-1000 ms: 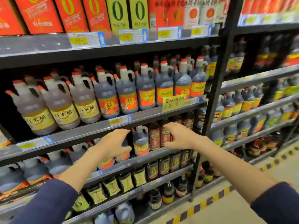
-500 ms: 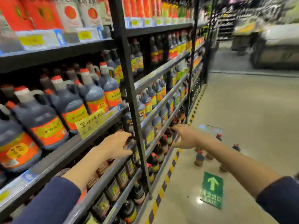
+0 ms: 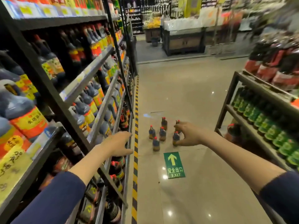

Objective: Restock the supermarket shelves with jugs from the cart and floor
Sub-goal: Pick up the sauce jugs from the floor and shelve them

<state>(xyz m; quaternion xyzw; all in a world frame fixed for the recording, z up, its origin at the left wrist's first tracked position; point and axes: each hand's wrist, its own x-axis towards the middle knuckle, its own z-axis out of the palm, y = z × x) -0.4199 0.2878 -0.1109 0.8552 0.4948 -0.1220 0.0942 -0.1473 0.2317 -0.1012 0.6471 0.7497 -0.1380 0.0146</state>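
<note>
Head view, looking down the aisle. Person's left hand [image 3: 119, 143] reached out by the front rail [image 3: 103, 109] of a lower shelf [image 3: 90, 71], fingers straight and loosely together, holding nothing; contact with the rail could not be told. Their right hand [image 3: 188, 135] was out over the aisle, fingers spread and half curled, empty. Beyond it a cluster of small red-capped jugs [image 3: 162, 134] stood upright on the floor [image 3: 186, 97], just past a green exit sign [image 3: 174, 164]. The cart [image 3: 252, 81] at right carried green-labelled bottles [image 3: 258, 117]. A yellow-black stripe [image 3: 135, 159] ran along the shelf foot.
</note>
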